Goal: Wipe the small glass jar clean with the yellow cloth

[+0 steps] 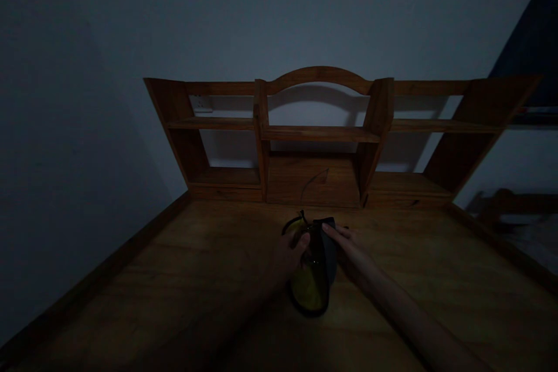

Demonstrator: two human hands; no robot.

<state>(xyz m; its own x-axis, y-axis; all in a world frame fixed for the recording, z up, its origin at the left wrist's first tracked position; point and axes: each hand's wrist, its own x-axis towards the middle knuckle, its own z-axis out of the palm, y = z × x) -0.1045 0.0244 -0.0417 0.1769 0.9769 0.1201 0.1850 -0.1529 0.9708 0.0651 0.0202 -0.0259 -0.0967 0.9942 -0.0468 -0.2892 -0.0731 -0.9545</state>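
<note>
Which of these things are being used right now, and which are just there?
In use:
- yellow, black and grey item
- left hand and right hand, both on it
- wooden tabletop, underneath

Just there:
- wooden shelf unit
- wall socket

Count: one bare left hand (291, 253), one bare right hand (349, 244), one black-edged yellow-and-grey case (309, 289).
One brown three-bay wooden shelf unit (314, 133) with one arched top rail (322, 74); one yellowish-brown wooden desktop (183, 279); one white rectangular wall socket (202, 109).
</note>
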